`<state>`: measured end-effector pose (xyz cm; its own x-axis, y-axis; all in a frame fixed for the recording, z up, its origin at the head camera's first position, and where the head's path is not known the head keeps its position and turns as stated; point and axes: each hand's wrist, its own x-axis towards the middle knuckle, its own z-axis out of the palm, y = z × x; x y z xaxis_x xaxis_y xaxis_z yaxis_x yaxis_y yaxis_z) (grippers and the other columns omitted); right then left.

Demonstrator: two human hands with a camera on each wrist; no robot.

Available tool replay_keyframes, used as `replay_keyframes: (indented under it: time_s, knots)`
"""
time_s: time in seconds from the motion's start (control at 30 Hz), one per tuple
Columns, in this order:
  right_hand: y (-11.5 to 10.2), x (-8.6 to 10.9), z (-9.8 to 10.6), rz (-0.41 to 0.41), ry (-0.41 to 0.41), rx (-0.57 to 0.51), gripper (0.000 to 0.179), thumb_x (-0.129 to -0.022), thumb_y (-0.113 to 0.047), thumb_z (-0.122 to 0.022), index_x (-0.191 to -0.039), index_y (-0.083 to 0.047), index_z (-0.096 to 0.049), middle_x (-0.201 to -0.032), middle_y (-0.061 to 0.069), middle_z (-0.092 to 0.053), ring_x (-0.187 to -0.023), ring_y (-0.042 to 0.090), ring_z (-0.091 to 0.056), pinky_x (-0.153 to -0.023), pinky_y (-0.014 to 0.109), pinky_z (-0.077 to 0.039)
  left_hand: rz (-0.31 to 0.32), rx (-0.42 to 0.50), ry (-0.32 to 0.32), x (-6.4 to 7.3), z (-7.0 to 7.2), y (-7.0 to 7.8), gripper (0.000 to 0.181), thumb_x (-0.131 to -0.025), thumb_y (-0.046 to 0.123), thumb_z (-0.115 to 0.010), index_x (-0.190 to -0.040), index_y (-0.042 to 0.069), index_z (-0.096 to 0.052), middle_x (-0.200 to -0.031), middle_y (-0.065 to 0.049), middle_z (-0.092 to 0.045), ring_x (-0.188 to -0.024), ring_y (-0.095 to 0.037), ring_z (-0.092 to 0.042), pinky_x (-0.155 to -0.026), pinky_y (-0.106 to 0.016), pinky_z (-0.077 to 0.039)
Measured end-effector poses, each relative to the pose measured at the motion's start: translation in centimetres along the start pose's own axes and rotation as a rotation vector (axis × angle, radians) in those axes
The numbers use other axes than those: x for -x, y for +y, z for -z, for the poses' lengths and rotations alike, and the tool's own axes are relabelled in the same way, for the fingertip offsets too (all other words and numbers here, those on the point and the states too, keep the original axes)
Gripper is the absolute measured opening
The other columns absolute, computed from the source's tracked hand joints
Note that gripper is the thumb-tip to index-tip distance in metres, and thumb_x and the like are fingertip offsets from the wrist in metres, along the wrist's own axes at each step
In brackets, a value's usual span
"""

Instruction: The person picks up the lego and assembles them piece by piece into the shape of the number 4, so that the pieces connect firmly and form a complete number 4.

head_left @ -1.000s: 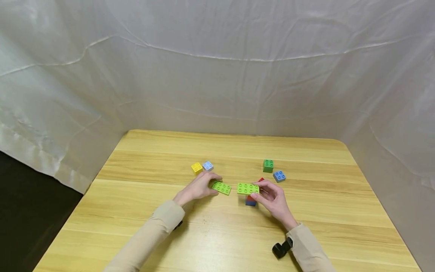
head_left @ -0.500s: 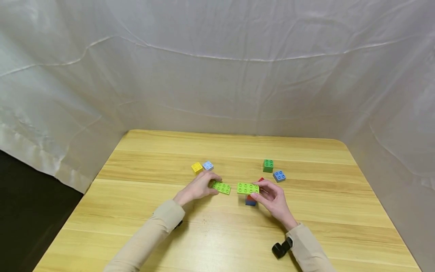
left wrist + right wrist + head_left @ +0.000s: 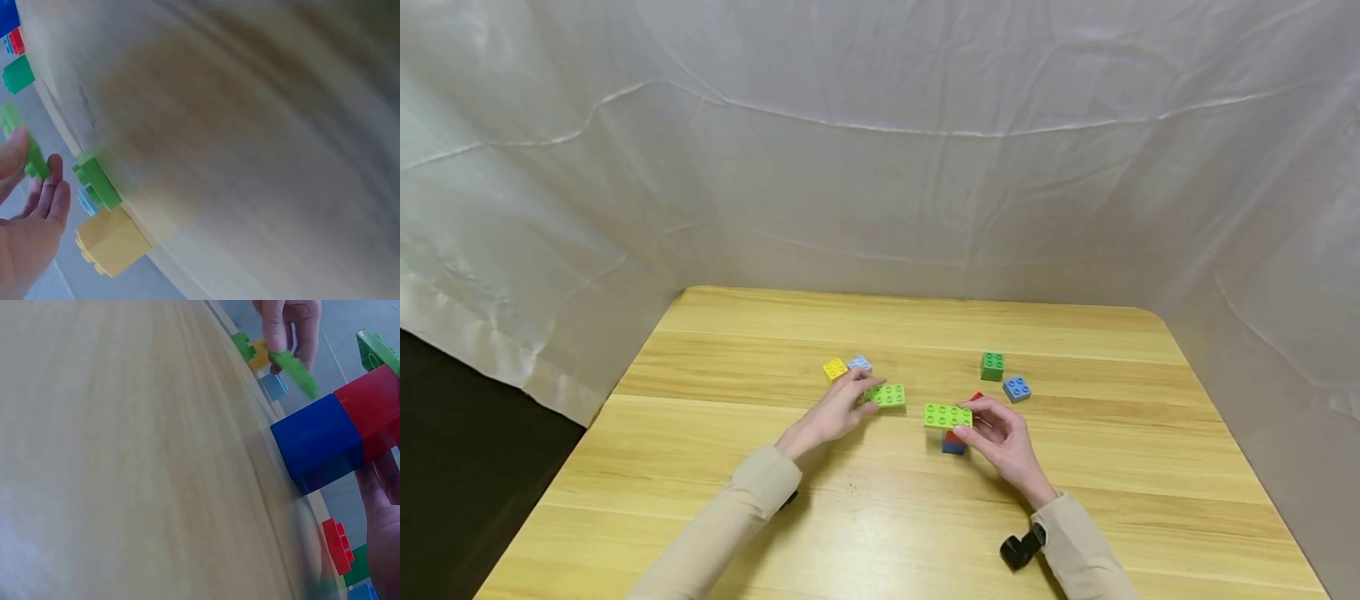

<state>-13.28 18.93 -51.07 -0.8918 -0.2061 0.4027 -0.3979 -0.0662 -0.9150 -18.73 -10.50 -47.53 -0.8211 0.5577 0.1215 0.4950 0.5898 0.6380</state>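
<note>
My left hand pinches a light green eight-stud plate by its left end, above the table; its studs face up in the head view. To the right, my right hand grips a small upright stack. This stack has a light green plate on top, a red brick under it and a blue brick at the bottom. A gap separates the two plates. In the left wrist view another green brick lies on the table near my left fingers; the head view hides it.
Beyond my left hand sit a yellow brick and a light blue brick. A dark green brick and a blue brick lie behind my right hand, beside a partly hidden red brick. Pale curtains surround the wooden table.
My left hand has shifted slightly away from me, and its plate has turned from slanted to nearly level across the view. The right hand and its stack have stayed put.
</note>
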Motion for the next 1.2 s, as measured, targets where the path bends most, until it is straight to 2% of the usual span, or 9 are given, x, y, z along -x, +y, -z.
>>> replay_keyframes:
  time_s: [0.1, 0.2, 0.33, 0.5, 0.63, 0.73, 0.87, 0.97, 1.2]
  knots:
    - [0.0, 0.0, 0.0, -0.002, -0.001, -0.002, 0.031, -0.086, 0.015, -0.067, -0.116, 0.018, -0.057, -0.112, -0.007, -0.067, -0.106, 0.004, -0.067, -0.094, 0.019, -0.057, -0.044, -0.007, 0.063, 0.1, 0.1, 0.1, 0.044, -0.097, 0.004, -0.062, -0.138, -0.01, -0.052, -0.125, -0.019, -0.052, -0.108, -0.025, -0.055, -0.096, -0.038, -0.055]
    - [0.0, 0.0, 0.0, -0.011, 0.0, 0.0, 0.031, -0.087, 0.014, -0.067, -0.116, 0.018, -0.057, -0.112, -0.008, -0.067, -0.107, 0.004, -0.067, -0.094, 0.019, -0.057, -0.05, -0.001, 0.114, 0.3, 0.2, 0.2, 0.043, -0.097, 0.003, -0.062, -0.137, -0.01, -0.052, -0.126, -0.02, -0.052, -0.107, -0.024, -0.057, -0.095, -0.037, -0.056]
    - [0.0, 0.1, 0.0, -0.022, 0.005, 0.01, 0.031, -0.087, 0.013, -0.067, -0.117, 0.017, -0.057, -0.113, -0.008, -0.067, -0.107, 0.004, -0.067, -0.095, 0.019, -0.057, -0.026, 0.024, 0.131, 0.5, 0.2, 0.2, 0.041, -0.101, 0.006, -0.057, -0.138, -0.008, -0.048, -0.134, -0.023, -0.054, -0.121, -0.034, -0.058, -0.107, -0.047, -0.051]
    - [0.0, 0.1, 0.0, -0.024, 0.007, 0.019, 0.031, -0.087, 0.013, -0.067, -0.117, 0.016, -0.058, -0.113, -0.008, -0.067, -0.107, 0.003, -0.067, -0.094, 0.018, -0.057, 0.015, 0.08, 0.12, 0.6, 0.2, 0.1, 0.045, -0.106, 0.011, -0.049, -0.145, -0.01, -0.039, -0.149, -0.032, -0.044, -0.144, -0.045, -0.04, -0.12, -0.058, -0.034]
    - [0.0, 0.0, 0.0, -0.022, 0.009, 0.02, 0.031, -0.087, 0.013, -0.067, -0.117, 0.016, -0.058, -0.113, -0.008, -0.067, -0.107, 0.003, -0.066, -0.094, 0.018, -0.057, 0.064, 0.124, 0.097, 0.8, 0.4, 0.3, 0.049, -0.11, 0.022, -0.04, -0.15, -0.006, -0.034, -0.157, -0.032, -0.033, -0.15, -0.044, -0.029, -0.125, -0.057, -0.025]
    - [0.0, 0.0, 0.0, -0.024, 0.01, 0.022, 0.031, -0.087, 0.013, -0.067, -0.117, 0.016, -0.058, -0.113, -0.008, -0.067, -0.107, 0.003, -0.066, -0.094, 0.018, -0.057, 0.092, 0.15, 0.098, 0.9, 0.4, 0.5, 0.051, -0.111, 0.029, -0.034, -0.151, -0.004, -0.034, -0.158, -0.029, -0.034, -0.15, -0.041, -0.032, -0.125, -0.056, -0.026]
    - [-0.1, 0.0, 0.0, -0.026, 0.011, 0.028, 0.031, -0.087, 0.013, -0.067, -0.117, 0.017, -0.058, -0.112, -0.009, -0.067, -0.106, 0.003, -0.066, -0.094, 0.018, -0.057, 0.097, 0.181, 0.128, 0.9, 0.5, 0.7, 0.051, -0.111, 0.031, -0.033, -0.15, -0.003, -0.037, -0.146, -0.025, -0.048, -0.122, -0.033, -0.057, -0.108, -0.05, -0.048]
    - [-0.1, -0.1, 0.0, -0.025, 0.011, 0.031, 0.031, -0.087, 0.013, -0.067, -0.117, 0.017, -0.058, -0.113, -0.009, -0.067, -0.106, 0.003, -0.066, -0.094, 0.018, -0.056, 0.096, 0.178, 0.147, 0.9, 0.5, 0.8, 0.049, -0.111, 0.03, -0.035, -0.148, -0.001, -0.04, -0.134, -0.019, -0.056, -0.096, -0.021, -0.057, -0.088, -0.037, -0.054]
    - [-0.2, -0.1, 0.0, -0.023, 0.008, 0.031, 0.031, -0.087, 0.013, -0.067, -0.117, 0.017, -0.058, -0.113, -0.009, -0.067, -0.106, 0.003, -0.066, -0.093, 0.018, -0.057, 0.043, 0.174, 0.167, 1.0, 0.5, 1.4, 0.041, -0.109, 0.029, -0.043, -0.143, 0.006, -0.05, -0.117, -0.009, -0.062, -0.096, -0.015, -0.055, -0.08, -0.024, -0.05]
